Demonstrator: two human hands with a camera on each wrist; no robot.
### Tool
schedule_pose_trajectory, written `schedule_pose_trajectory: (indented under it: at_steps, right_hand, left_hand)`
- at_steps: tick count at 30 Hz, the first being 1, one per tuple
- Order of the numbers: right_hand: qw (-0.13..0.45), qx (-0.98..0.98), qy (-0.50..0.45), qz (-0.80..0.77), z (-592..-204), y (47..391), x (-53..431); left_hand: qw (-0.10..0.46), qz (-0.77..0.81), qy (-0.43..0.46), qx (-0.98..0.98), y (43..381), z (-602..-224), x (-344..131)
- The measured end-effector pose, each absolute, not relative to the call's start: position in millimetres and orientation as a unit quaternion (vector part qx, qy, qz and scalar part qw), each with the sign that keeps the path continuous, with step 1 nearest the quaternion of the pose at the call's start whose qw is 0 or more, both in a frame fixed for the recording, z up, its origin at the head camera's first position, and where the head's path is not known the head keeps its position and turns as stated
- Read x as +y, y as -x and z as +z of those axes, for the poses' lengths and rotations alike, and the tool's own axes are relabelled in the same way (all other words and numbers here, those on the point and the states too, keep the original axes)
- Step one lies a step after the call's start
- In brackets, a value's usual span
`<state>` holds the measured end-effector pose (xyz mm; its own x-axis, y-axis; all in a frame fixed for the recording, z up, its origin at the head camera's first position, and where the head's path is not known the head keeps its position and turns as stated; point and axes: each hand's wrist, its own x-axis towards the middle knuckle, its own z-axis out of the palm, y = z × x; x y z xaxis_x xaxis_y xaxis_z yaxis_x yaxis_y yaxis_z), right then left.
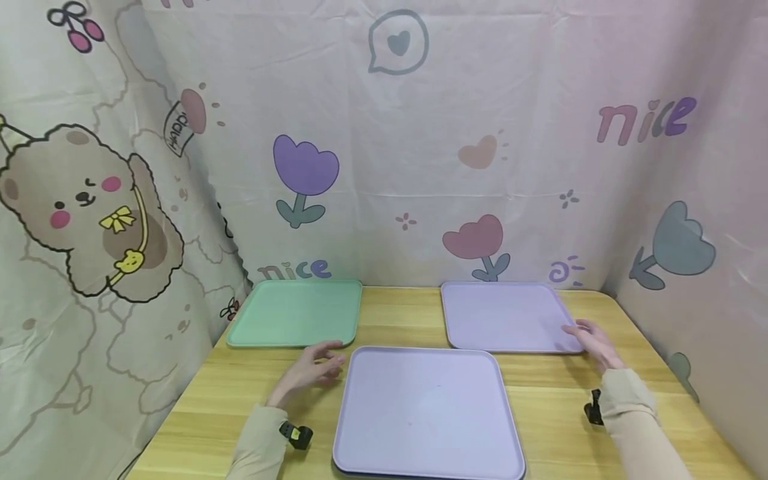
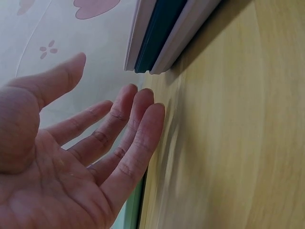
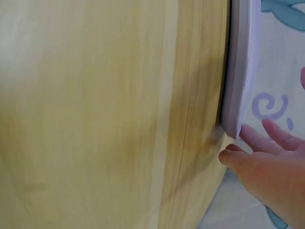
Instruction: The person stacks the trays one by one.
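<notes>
In the middle of the table lies a stack of lavender trays (image 1: 423, 413); in the left wrist view a dark teal tray (image 2: 159, 36) shows between two lavender edges. My left hand (image 1: 313, 368) hovers just left of the stack's far left corner, fingers spread and slightly bent, holding nothing. Behind to the right is a lavender tray (image 1: 507, 317) lying flat. Its near right corner has my right hand (image 1: 594, 341) beside it, with loosely extended fingertips (image 3: 248, 133) right at the rim and the thumb lower down.
A mint green tray (image 1: 300, 313) lies flat at the back left, beyond my left hand. The wooden table (image 1: 558, 393) ends at the back against a printed curtain (image 1: 390, 187), which also hangs along both sides. A small black camera is strapped to each wrist.
</notes>
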<state>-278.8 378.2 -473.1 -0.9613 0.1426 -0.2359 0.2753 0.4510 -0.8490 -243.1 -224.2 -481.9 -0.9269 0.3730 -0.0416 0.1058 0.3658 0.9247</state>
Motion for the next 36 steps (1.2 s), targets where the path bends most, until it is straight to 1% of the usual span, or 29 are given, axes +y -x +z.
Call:
schedule_pose_trajectory:
  at_steps: [3, 9, 12, 19, 26, 32, 35, 36]
  right_hand:
    - [0.065, 0.843, -0.115, -0.521, -472.3, 278.8, 368.2]
    - [0.071, 0.853, -0.094, -0.508, -470.0, 277.3, 347.2]
    - [0.077, 0.857, -0.078, -0.504, -469.5, 276.5, 335.5]
    - [0.094, 0.844, -0.042, -0.527, -468.6, 277.1, 309.2]
    - [0.11, 0.84, -0.019, -0.531, -470.0, 280.5, 286.4]
    - [0.108, 0.841, 0.01, -0.53, -469.9, 283.6, 268.1]
    - [0.095, 0.842, 0.021, -0.53, -472.1, 286.7, 264.4]
    - [0.092, 0.843, 0.024, -0.529, -473.1, 288.1, 264.3]
  left_hand:
    - [0.11, 0.55, -0.143, 0.815, 245.1, -483.4, -222.7]
    - [0.058, 0.538, -0.126, 0.831, 247.2, -481.3, -220.3]
    - [0.042, 0.528, -0.111, 0.841, 246.3, -478.7, -217.5]
    - [0.03, 0.525, -0.077, 0.847, 245.5, -477.4, -212.3]
    - [0.021, 0.506, -0.064, 0.86, 247.8, -477.0, -209.2]
    - [0.036, 0.508, -0.072, 0.857, 258.3, -472.0, -206.8]
    - [0.043, 0.511, -0.094, 0.854, 268.2, -467.1, -206.6]
    - [0.033, 0.512, -0.114, 0.851, 273.1, -467.3, -207.8]
